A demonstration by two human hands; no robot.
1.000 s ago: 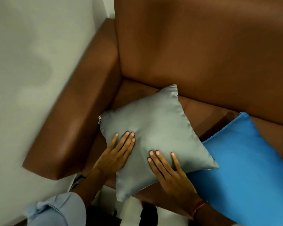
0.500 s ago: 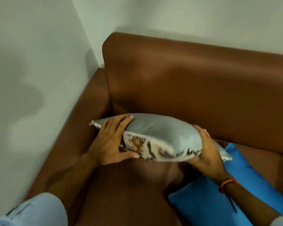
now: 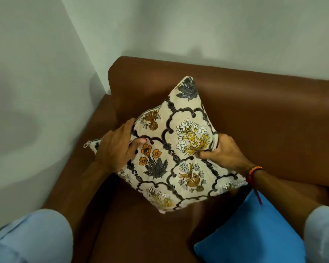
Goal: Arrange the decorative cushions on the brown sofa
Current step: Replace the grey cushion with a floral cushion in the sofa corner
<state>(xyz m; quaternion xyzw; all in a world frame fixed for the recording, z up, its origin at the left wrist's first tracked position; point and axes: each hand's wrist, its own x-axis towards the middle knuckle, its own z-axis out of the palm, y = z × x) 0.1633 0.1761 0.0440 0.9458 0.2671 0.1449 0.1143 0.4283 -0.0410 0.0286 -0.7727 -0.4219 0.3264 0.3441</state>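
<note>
Floral cushion point(image 3: 171, 158) held diamond-wise above brown sofa point(image 3: 264, 114) seat, long diagonal 12-to-6. Left hand point(image 3: 116, 149) clamped on 9 o'clock edge, right hand point(image 3: 224, 152) on 3 o'clock edge. Backrest at 12, equally near both. Blue cushion point(image 3: 254, 234) at 5.

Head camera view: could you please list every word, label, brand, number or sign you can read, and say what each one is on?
None: no readable text anywhere in this view.
The floral cushion, held by the left hand and right hand, shows only printed flowers and dark scalloped lines.
The blue cushion, the brown sofa and the wall are plain, with no label or tag in sight.
</note>
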